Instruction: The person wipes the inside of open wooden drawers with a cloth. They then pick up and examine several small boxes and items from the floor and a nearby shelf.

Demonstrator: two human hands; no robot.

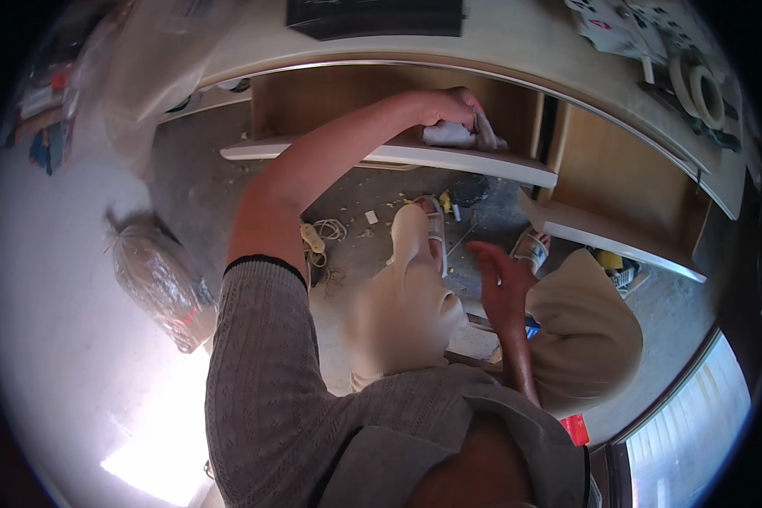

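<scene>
My left hand (452,108) reaches across into an open wooden drawer (330,105) under the tabletop. It grips a pale, crumpled cloth (451,134), which lies against the drawer floor just behind the white front edge. Part of the cloth is hidden under my fingers. Lower down, my right hand (505,289) hangs between my knees. Its fingers are loosely apart and nothing shows in them. To its right, a second open drawer (628,184) also has a wooden inside and a white front.
On the tabletop (514,41) stand a black box (374,18) and rolls of tape (707,97). A tied plastic bag (162,279) stands at left. A power strip (312,237) with coiled cord, scraps and my sandalled feet are on the floor. A red box (574,429) sits behind at right.
</scene>
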